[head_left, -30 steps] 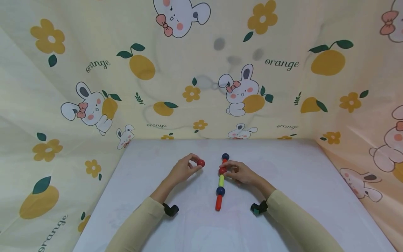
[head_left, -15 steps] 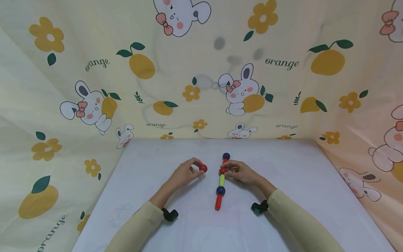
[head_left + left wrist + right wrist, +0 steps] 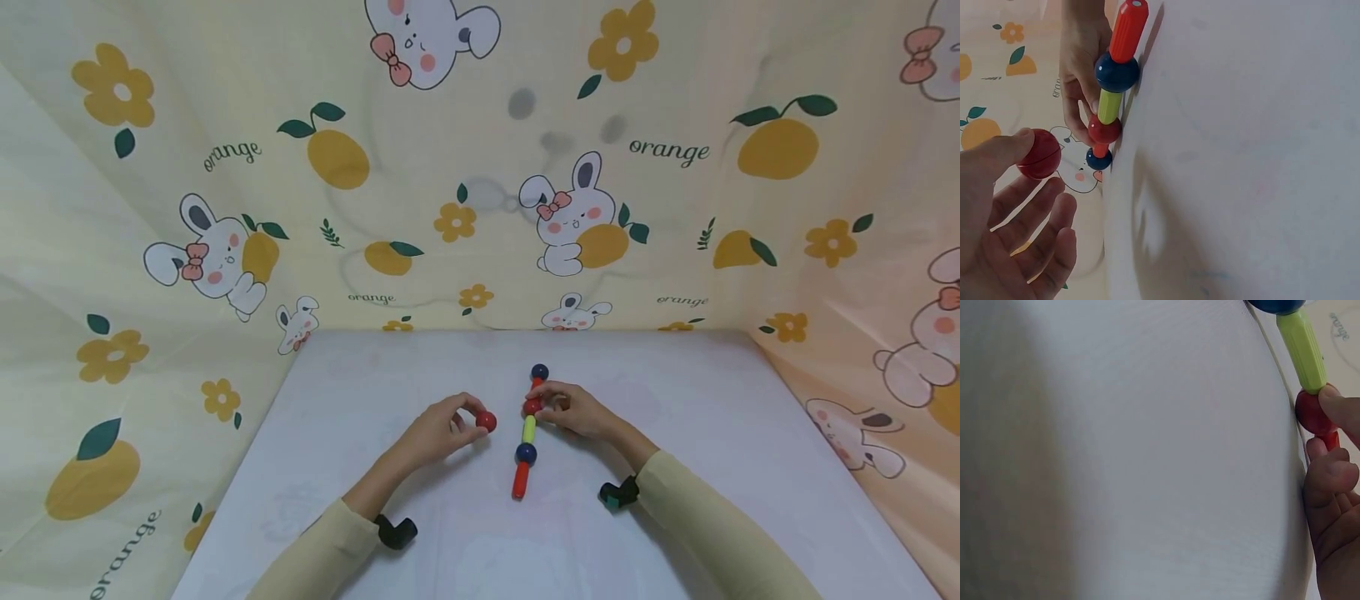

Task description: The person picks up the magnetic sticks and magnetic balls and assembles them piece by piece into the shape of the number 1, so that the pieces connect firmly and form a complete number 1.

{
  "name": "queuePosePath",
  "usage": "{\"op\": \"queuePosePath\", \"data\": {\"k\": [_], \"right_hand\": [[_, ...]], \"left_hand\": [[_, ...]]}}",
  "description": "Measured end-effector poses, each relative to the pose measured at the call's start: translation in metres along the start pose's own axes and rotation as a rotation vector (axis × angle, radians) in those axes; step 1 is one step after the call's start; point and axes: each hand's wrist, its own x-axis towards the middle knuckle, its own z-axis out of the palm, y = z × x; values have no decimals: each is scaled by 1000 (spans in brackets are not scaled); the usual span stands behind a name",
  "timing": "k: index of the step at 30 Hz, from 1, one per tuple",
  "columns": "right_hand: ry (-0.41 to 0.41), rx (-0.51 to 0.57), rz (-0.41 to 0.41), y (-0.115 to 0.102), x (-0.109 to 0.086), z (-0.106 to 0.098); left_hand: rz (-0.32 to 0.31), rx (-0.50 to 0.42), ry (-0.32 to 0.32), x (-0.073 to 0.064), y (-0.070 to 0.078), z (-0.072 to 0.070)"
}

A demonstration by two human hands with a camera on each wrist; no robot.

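My left hand (image 3: pixel 438 430) pinches a loose red ball (image 3: pixel 486 422) between thumb and fingertips. In the left wrist view that red ball (image 3: pixel 1039 154) shows a thin seam, held off the table. To its right lies a straight chain of balls and ribbed rods. From the far end come a dark blue ball (image 3: pixel 540 372), a short red rod, a red ball (image 3: pixel 532 406), a yellow-green rod (image 3: pixel 528 429), another dark blue ball (image 3: pixel 527 453) and a red rod (image 3: pixel 520 481). My right hand (image 3: pixel 576 411) grips the chain's red ball from the right, partly covering the far red rod.
The chain rests on a white table (image 3: pixel 645 533). A cream cloth (image 3: pixel 450 125) printed with rabbits and oranges stands behind the table and along both sides. A small black wrist camera (image 3: pixel 395 532) sits at the left sleeve, another (image 3: pixel 618 493) at the right.
My left hand has brought its red ball nearer to me and slightly to the right, alongside the chain's middle. The right hand and the chain stay almost where they were.
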Motion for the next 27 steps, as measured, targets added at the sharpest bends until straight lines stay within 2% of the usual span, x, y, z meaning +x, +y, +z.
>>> {"op": "queuePosePath", "data": {"k": [6, 11, 17, 27], "right_hand": [[10, -14, 5, -1, -1, 1], [11, -27, 11, -1, -1, 1], [10, -28, 17, -5, -2, 0], [11, -80, -26, -6, -3, -2]], "left_hand": [[43, -12, -42, -9, 1, -2], [56, -22, -89, -16, -2, 0], [45, -25, -115, -21, -2, 3], [43, -8, -130, -23, -8, 10]]}}
